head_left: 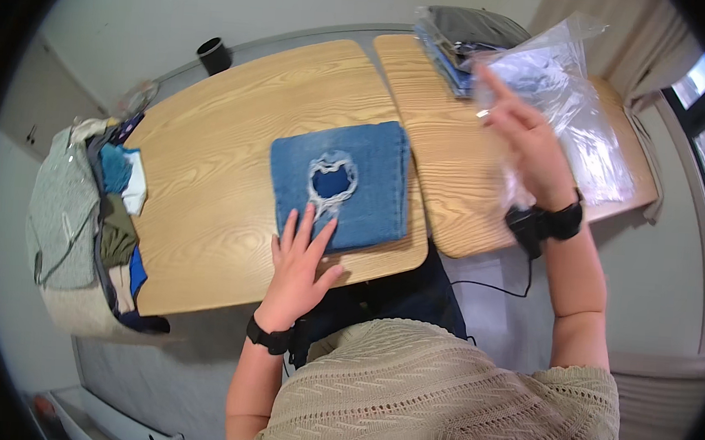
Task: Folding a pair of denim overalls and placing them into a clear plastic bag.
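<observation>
The blue denim garment is folded into a flat, almost square shape; a hole with frayed white edges shows on top. It lies near the right edge of one wooden table. Clear plastic, wrinkled and shiny, spreads over the other table.

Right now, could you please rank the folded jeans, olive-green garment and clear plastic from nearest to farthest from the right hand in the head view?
1. Clear plastic: on the right, close beside the right hand.
2. Folded jeans: in the middle, left of that hand.
3. Olive-green garment: on the far left.
</observation>
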`<state>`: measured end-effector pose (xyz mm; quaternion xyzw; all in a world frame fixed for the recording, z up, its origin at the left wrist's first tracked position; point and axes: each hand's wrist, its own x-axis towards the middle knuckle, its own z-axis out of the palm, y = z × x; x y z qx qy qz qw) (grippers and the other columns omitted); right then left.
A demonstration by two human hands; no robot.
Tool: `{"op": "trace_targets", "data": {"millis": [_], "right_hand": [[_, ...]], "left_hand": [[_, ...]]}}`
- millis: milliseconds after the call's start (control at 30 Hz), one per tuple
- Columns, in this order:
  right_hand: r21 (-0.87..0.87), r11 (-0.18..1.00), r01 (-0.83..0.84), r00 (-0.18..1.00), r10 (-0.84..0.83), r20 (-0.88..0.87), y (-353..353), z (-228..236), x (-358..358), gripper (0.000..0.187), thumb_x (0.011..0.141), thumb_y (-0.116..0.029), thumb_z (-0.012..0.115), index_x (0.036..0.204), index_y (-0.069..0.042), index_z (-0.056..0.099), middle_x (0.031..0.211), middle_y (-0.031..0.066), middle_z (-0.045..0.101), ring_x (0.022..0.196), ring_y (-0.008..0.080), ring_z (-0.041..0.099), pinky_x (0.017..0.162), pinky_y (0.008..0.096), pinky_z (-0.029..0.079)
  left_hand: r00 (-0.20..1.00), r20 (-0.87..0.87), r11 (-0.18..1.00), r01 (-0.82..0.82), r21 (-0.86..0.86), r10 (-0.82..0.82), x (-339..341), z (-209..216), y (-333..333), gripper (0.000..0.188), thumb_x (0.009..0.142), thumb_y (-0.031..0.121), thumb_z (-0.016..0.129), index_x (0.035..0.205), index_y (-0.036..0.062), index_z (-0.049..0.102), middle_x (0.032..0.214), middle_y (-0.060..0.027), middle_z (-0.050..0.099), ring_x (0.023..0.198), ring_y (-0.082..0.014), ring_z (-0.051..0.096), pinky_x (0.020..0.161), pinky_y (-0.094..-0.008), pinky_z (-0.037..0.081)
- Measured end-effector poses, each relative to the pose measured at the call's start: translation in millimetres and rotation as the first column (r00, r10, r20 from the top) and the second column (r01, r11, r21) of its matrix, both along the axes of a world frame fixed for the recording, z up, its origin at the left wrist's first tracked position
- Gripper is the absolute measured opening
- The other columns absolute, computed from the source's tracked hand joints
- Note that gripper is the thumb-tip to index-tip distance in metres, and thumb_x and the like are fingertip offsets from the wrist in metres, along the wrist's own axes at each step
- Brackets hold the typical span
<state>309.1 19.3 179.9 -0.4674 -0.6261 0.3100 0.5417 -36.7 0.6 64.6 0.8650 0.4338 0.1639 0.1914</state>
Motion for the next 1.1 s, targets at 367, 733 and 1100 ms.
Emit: {"op": "trace_targets", "data": {"millis": [367,733,1100], "right_hand": [[-0.245,0.577,-0.779,0.563,0.816,0.131,9,-64,-204,0.02,0.086,-0.024,0.065,0.081,-0.005,0.066,0.144,0.0193,0.038,0.139,0.0333,0.027,0.111,0.0413,0.024],[-0.321,0.677,-0.662,0.681,0.723,0.12,-7,-41,-186,0.024,0.093,-0.026,0.057,0.093,-0.004,0.066,0.12,0.0131,0.06,0.109,0.0231,0.057,0.09,0.0338,0.045],[-0.796,0.596,-0.104,0.892,-0.298,-0.34,24,-99,-75,0.034,0.088,-0.03,0.066,0.112,-0.006,0.059,0.103,0.006,0.063,0.089,0.0115,0.055,0.076,0.0232,0.044]], "left_hand": [[0.559,0.825,0.971,-0.144,0.19,-0.078,-51,23,-17,0.031,0.096,0.018,0.043,0.123,0.0106,0.056,0.154,-0.0195,0.015,0.142,-0.0354,0.015,0.113,-0.0494,0.015],[0.609,0.575,0.833,-0.472,-0.29,0.545,-77,25,-8,0.046,0.088,-0.001,0.055,0.133,0.0041,0.05,0.12,-0.0062,0.06,0.087,-0.0088,0.058,0.072,-0.0226,0.046],[0.227,0.683,0.636,-0.638,-0.435,0.695,-150,-14,-5,0.042,0.087,-0.006,0.047,0.127,0.0039,0.057,0.079,0.0045,0.049,0.067,-0.0024,0.04,0.06,-0.0176,0.032]]}}
